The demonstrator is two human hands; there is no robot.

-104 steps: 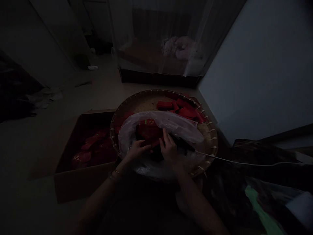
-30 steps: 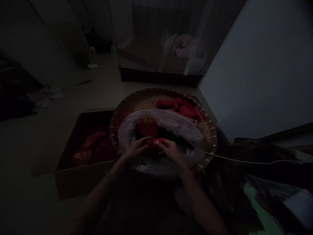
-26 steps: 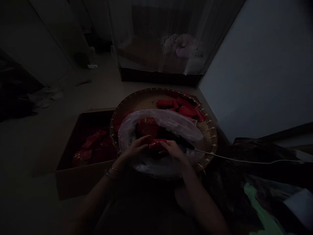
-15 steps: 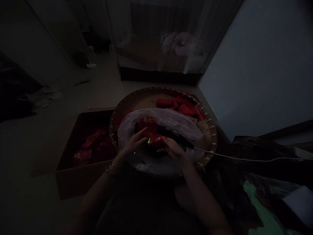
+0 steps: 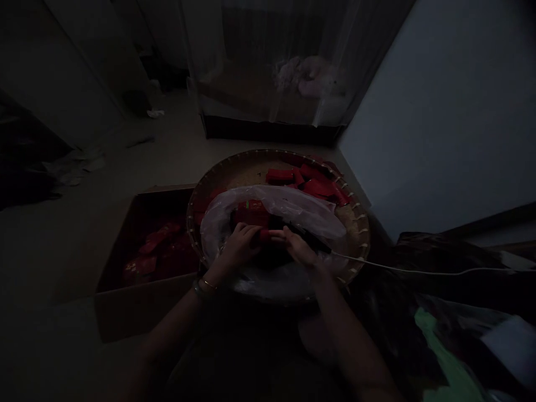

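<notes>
1. Over the round woven tray (image 5: 363, 223), two bare hands meet close together, and between them sits a small red packet (image 5: 263, 237), raised above the dark middle of the spread plastic bag (image 5: 293, 202).
2. The left hand (image 5: 242, 244) has its grip closed around that packet, fingers curled over the far side; a gold bracelet (image 5: 208, 284) shows at the wrist, with a second bangle (image 5: 197, 288) beside it.
3. The right hand (image 5: 299, 247) comes in from the other side, its fingers stretched towards the packet's right end. From where I stand it is too dim to tell whether its grip is closed on anything.
4. Just beyond the hands, inside the ring of plastic, lies a printed red bundle (image 5: 252, 212) with a small green mark. A dark, long thing (image 5: 317, 242) slants beside the right hand, and a pale cord (image 5: 396, 269) runs from it over the tray's edge.
5. At the tray's far right, loose red packets (image 5: 320, 188) lie heaped against the rim.
6. Left of the tray stands an open cardboard box (image 5: 142, 310), with more red packets (image 5: 157, 241) inside.
7. Farther off, soft pink things (image 5: 313, 81) show through a sheer curtain (image 5: 268, 106).
</notes>
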